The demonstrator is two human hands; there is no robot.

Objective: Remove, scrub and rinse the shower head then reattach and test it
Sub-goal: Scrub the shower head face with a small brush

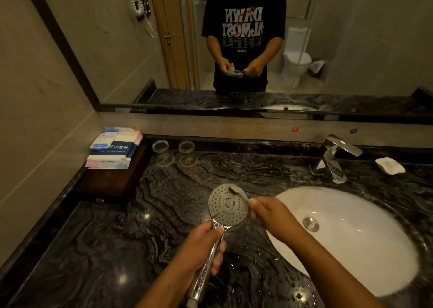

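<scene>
A chrome shower head (pixel 228 206) with a round grey spray face is held face-up over the dark marble counter (pixel 117 249). My left hand (pixel 203 244) grips its shiny handle just below the face. My right hand (pixel 269 214) pinches a small toothbrush (pixel 235 189) whose grey head lies on the upper rim of the spray face. No hose is seen on the handle's lower end.
A white oval sink (pixel 365 249) with a metal drain lies to the right, with a chrome tap (pixel 335 158) and a white soap dish (pixel 390 165) behind it. Two glasses (pixel 173 146) and packed towels (pixel 114 147) on a wooden tray sit at back left. A mirror (pixel 351 38) spans the wall.
</scene>
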